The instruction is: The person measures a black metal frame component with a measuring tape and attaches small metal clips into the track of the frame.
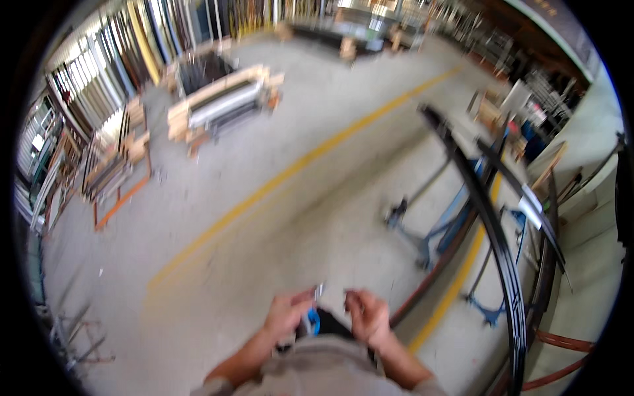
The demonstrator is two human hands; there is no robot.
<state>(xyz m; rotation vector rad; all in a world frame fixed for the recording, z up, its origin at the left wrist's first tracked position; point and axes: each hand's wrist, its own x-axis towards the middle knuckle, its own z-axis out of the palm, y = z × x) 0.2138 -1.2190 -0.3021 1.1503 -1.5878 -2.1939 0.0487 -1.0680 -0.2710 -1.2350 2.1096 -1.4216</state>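
Silver-bright and small, a shiny piece pokes out past the fingertips of the left hand, whose fingers look closed on it in a pinch. Its long axis seems to run away from the body, leaning a little towards the right hand, though blur hides its exact shape. From the right fingers it lies straight across to the left, near but with a clear gap between; the left hand is plainly the nearer one, already touching it. The right fingers are curled inward, facing the left hand; I cannot tell whether their tips meet or have hold of something small and dark.

Just under the left fingers, towards the body, sits a blue ring; whether that hand also grips it cannot be made out. Bare grey floor spreads out beyond both hands, crossed by a yellow line ahead of the fingers. Well to the right of the right fingers, long black strips rest by a blue stand, and far ahead to the left lies a stack of bars.
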